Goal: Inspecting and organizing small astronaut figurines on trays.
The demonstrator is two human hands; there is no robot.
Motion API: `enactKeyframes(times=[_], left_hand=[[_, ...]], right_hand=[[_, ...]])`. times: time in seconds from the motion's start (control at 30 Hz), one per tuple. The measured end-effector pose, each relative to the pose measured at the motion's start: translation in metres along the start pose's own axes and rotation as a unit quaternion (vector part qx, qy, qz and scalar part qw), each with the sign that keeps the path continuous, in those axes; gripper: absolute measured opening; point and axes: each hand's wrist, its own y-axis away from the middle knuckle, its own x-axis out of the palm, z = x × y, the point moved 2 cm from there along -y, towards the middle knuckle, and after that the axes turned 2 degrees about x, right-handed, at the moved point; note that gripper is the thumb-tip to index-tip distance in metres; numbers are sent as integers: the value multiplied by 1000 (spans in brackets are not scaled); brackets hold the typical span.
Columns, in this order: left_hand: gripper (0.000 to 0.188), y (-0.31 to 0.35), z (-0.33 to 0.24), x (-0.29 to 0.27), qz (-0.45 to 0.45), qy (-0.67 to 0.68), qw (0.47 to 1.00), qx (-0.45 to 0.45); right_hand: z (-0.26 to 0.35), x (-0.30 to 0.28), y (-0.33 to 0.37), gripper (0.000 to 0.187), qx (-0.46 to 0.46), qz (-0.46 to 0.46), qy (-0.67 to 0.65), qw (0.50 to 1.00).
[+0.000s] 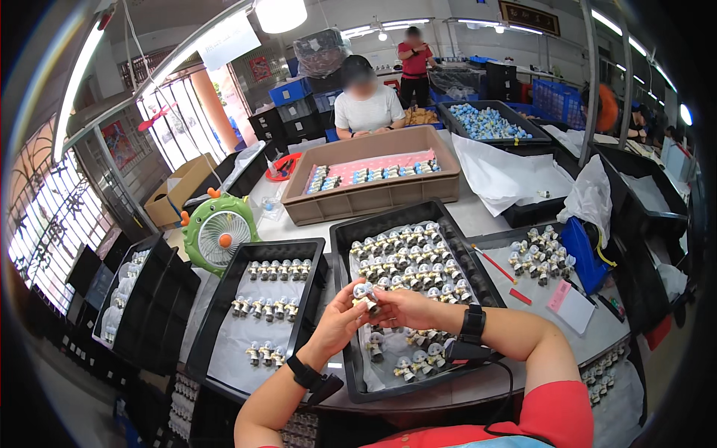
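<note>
Between my two hands I hold a small figurine (364, 293) with a pale head, a white and yellow body and a dark base. My left hand (337, 322) grips it from the left with the fingers curled round it. From the other side my right hand (407, 308) pinches it too. Below and beyond them lies a black tray (345, 254) with rows of the same figurines on white lining. Left of my hands, another black tray (320, 257) bears three short rows of them, with bare lining between the rows.
A green fan (224, 237) stands at the left. Loose figurines (541, 254) are heaped at the right, near a red pen-like stick (494, 263), a notepad (571, 306) and a blue bin (588, 257). Beyond, a brown crate (373, 196) stands before a seated person (367, 110).
</note>
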Motion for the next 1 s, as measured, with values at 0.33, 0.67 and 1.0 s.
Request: enactKeyframes(times=[0.33, 0.67, 1.0], left_hand=[[52, -6, 6, -2, -35, -38, 999, -17], [56, 2, 3, 6, -4, -26, 1000, -14], [56, 0, 3, -1, 21, -5, 1000, -14]], right_hand=[[-2, -5, -4, 38, -13, -22, 7, 1000], [8, -2, 5, 37, -2, -8, 20, 1000], [9, -1, 3, 36, 4, -17, 46, 999]])
